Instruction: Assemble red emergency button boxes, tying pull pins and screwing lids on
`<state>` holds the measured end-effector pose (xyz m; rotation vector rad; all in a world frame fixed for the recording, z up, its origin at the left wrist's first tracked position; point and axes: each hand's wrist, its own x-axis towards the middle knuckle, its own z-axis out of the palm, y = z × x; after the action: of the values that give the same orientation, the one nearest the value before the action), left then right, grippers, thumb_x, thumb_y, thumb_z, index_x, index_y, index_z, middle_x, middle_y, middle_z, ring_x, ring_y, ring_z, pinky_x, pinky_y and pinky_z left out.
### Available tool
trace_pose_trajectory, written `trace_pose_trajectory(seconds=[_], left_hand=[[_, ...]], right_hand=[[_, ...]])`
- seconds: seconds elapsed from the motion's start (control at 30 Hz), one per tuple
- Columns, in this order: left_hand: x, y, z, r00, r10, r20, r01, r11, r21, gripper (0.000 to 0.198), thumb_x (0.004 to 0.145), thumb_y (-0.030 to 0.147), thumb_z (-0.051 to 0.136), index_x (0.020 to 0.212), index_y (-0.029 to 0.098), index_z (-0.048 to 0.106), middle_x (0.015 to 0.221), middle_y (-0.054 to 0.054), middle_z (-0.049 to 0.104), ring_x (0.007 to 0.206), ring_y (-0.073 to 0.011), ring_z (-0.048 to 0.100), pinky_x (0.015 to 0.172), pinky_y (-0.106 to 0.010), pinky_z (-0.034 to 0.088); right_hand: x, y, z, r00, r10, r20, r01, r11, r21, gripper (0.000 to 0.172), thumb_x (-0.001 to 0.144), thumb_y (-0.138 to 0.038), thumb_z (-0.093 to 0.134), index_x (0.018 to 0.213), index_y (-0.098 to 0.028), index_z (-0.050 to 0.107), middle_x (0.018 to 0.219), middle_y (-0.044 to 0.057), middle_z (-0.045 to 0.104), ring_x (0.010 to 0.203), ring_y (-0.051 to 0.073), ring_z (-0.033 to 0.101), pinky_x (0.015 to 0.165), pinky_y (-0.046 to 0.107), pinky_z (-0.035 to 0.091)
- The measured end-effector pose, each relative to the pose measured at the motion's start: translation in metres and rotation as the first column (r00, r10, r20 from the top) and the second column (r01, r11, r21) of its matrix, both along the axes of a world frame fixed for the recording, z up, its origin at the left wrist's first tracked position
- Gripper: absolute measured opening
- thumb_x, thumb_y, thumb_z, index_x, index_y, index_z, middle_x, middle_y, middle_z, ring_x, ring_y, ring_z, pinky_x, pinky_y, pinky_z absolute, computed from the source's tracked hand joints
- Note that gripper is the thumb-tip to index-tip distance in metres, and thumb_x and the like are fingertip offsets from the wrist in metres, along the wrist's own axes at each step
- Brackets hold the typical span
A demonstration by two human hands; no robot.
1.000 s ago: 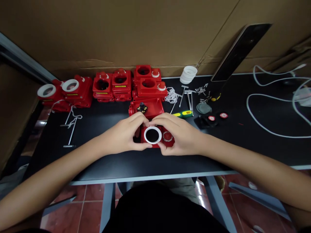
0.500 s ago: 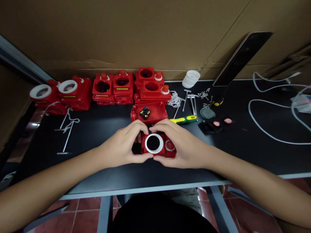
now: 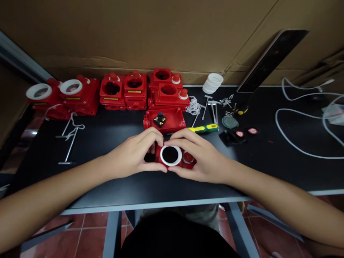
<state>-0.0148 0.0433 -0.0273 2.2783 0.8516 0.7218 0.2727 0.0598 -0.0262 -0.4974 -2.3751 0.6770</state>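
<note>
Both my hands grip a small red plastic cover (image 3: 176,157) lying on the black table (image 3: 120,182). A white ring (image 3: 171,154) sits around its round black opening, with a red button beside it. My left hand (image 3: 134,154) wraps the cover's left side, thumb at the front and fingers curled over the back. My right hand (image 3: 200,156) holds the right side the same way. Just behind lies an open red box base (image 3: 163,120) with a black knob part inside.
Several red housings (image 3: 118,91) line the back edge, two with white rings (image 3: 39,91) at far left. A stack of white rings (image 3: 213,83), screws (image 3: 227,102), a green-yellow screwdriver (image 3: 205,128), metal T-pins (image 3: 68,143), round labels (image 3: 245,132) and white cable (image 3: 298,118) lie around.
My hands and the cover stay put; my fingertips shift slightly over the back edge of the ring. The camera view has wobbled a little.
</note>
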Motion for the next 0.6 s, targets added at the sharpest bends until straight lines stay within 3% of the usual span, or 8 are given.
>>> trace_pose_trajectory(seconds=[0.27,0.6], left_hand=[[0.0000,-0.0003,0.0000,1.000,0.009,0.001,-0.009,1.000,-0.028,0.050,0.107,0.065,0.086,0.124,0.025,0.061,0.123,-0.004,0.071,0.086,-0.0169,0.069,0.079,-0.032,0.060],[0.0006,-0.0045,0.0046,1.000,-0.018,-0.014,0.018,0.999,0.029,0.039,0.107,0.041,0.087,0.129,0.023,0.060,0.123,-0.005,0.070,0.092,-0.0166,0.070,0.081,-0.029,0.062]], right_hand=[[-0.0009,-0.0021,-0.0035,0.996,-0.001,-0.088,-0.003,0.999,-0.049,0.047,0.107,-0.032,0.084,0.149,-0.025,0.065,0.135,0.014,0.072,0.124,0.028,0.076,0.106,0.046,0.068],[0.0049,0.0006,-0.0015,0.996,0.048,-0.081,-0.057,0.991,-0.119,0.048,0.105,-0.031,0.089,0.144,-0.022,0.062,0.136,0.016,0.075,0.125,0.027,0.075,0.109,0.046,0.068]])
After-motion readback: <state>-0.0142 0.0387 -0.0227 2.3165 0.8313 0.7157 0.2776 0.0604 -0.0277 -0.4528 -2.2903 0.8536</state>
